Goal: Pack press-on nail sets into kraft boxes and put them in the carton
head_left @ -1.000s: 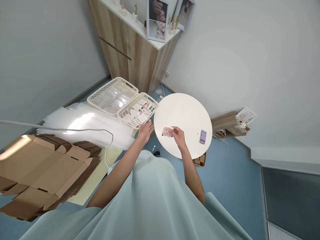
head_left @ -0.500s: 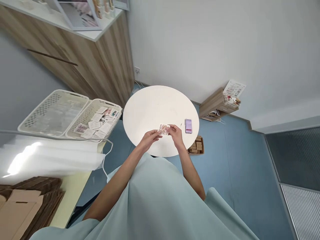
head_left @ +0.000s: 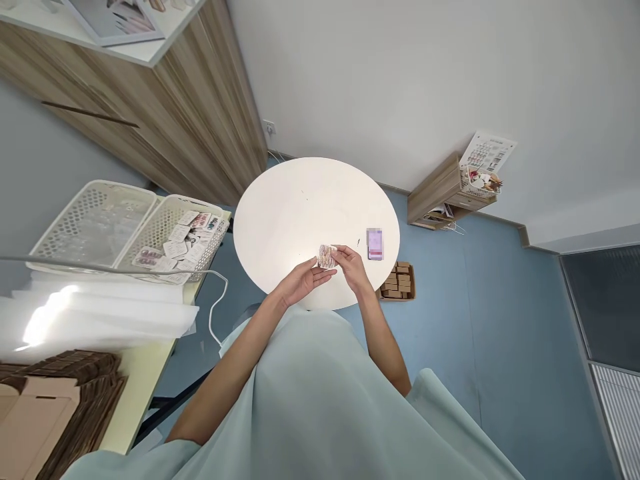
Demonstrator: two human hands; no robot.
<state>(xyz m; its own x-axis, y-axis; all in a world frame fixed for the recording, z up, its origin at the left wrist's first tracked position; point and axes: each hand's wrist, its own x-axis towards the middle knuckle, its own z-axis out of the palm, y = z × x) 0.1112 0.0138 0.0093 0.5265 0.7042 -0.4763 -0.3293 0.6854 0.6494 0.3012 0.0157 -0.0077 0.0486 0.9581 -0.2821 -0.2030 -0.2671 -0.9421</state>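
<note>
A small card of press-on nails (head_left: pixel 327 257), with rows of shiny oblong pieces, is held above the front part of the round white table (head_left: pixel 280 220). My right hand (head_left: pixel 352 268) pinches it by its right edge between thumb and fingers. Just left of and below the card, my left hand (head_left: pixel 302 281) lies palm up with its fingers stretched out. Its thumb is close to the card's left edge; whether it touches I cannot tell. To the right on the tabletop lies a phone (head_left: pixel 375 245) with a lilac screen.
Two white baskets stand on the left; the nearer basket (head_left: pixel 134 261) holds several nail cards. Clear plastic sheets (head_left: pixel 115 307) and folded cardboard boxes (head_left: pixel 50 420) lie below them. A carton of small brown boxes (head_left: pixel 399 283) sits on the floor, and a small wooden shelf (head_left: pixel 434 190) stands by the wall.
My left hand has let go of the card's left side and turned palm up, fingers straightened. The card has turned more upright in my right hand. The whole view has shifted slightly.
</note>
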